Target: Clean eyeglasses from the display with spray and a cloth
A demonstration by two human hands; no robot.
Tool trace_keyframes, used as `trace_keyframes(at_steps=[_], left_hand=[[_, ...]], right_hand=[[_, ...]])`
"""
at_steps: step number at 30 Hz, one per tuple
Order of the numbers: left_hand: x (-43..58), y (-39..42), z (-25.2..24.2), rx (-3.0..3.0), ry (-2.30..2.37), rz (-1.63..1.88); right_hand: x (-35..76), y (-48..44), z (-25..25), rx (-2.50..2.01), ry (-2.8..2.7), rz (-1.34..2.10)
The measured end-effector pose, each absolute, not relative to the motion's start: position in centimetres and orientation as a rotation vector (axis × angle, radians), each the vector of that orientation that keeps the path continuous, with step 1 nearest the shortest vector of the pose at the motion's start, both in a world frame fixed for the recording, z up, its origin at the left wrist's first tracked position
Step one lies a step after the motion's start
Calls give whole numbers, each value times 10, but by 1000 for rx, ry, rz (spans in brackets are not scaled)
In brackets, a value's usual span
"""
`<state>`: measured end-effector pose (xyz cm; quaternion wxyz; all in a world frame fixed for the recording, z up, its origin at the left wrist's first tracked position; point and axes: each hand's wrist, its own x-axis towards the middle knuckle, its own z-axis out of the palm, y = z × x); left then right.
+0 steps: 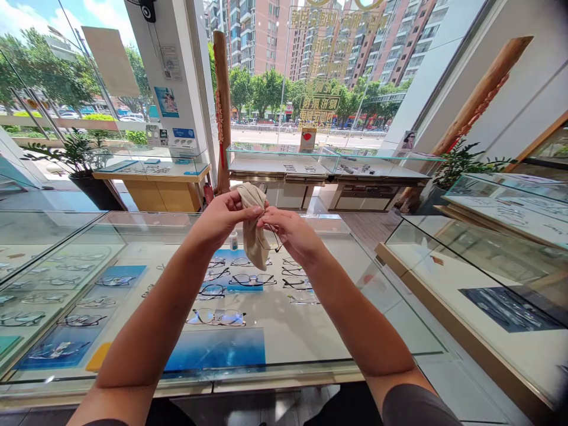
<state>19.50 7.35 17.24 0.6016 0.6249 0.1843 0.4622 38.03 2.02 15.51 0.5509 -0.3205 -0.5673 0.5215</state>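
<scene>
Two grips close above the display case [306,334]: left hand [222,216] on near-vertical hanging cloth [254,239], right hand [293,229] on eyeglasses [277,249], gold Chinese lettering [330,103] beyond.

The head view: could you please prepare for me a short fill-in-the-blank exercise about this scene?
1. The left hand and the right hand meet at a beige ____.
2. Rows of ____ lie inside the glass display case.
3. The trees outside have ____ leaves.

Missing words: cloth; eyeglasses; green.

Cloth [254,242] between left hand [220,216] and right hand [293,233], above display case [323,334]; eyeglasses [222,318] inside; trees [265,92] beyond
</scene>
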Motion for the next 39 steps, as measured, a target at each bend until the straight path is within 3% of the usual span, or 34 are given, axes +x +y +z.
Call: trace_keyframes(at_steps=[20,34,39], left_hand=[[191,68,177,1569,453,1149],[211,62,168,1565,408,1476],[202,64,172,1583,364,1283]], right_hand=[[389,20,160,-740,-1391,1304],[388,13,165,-677,-1449,1317],[404,8,176,-669,-1550,1283]])
